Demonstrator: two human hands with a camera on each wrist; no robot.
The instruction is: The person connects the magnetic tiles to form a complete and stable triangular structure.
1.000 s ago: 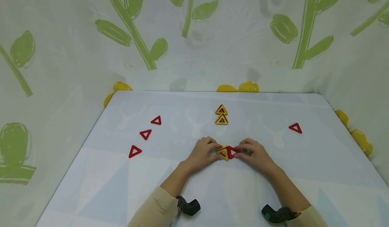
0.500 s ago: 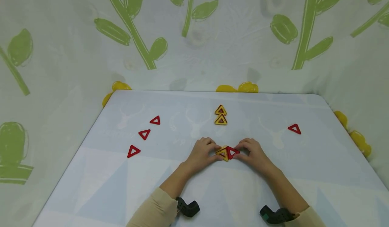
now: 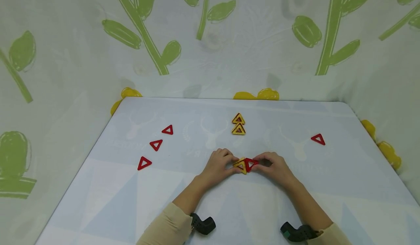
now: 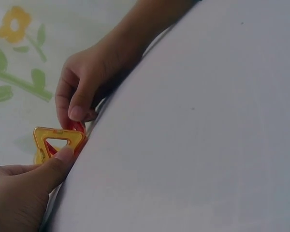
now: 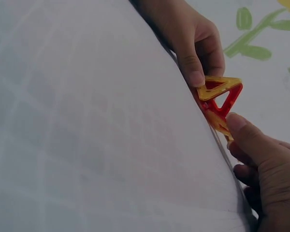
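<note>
Near the middle of the table, a yellow triangle magnetic tile [image 3: 241, 165] and a red triangle magnetic tile [image 3: 250, 164] meet along an edge, both tilted up from the surface. My left hand [image 3: 217, 167] pinches the yellow tile from the left, its thumb [image 4: 63, 159] on the tile's face in the left wrist view. From the other side my right hand [image 3: 273, 167] pinches the red tile between thumb [image 5: 246, 133] and fingers. In the right wrist view, an orange-yellow part [image 5: 217, 123] shows below the red tile; how it joins the others is hard to tell.
Beyond the hands, two yellow triangle pieces [image 3: 238, 129] with reddish insides stand one behind the other. Several red triangle tiles [image 3: 156, 145] lie flat on the left of the table [image 3: 108, 197]. Another red triangle tile [image 3: 318, 139] lies at the right.
Both hands stay on the joined tiles in nearly the same place. The right hand's fingers have shifted very slightly towards the person. The other tiles lie as before.
</note>
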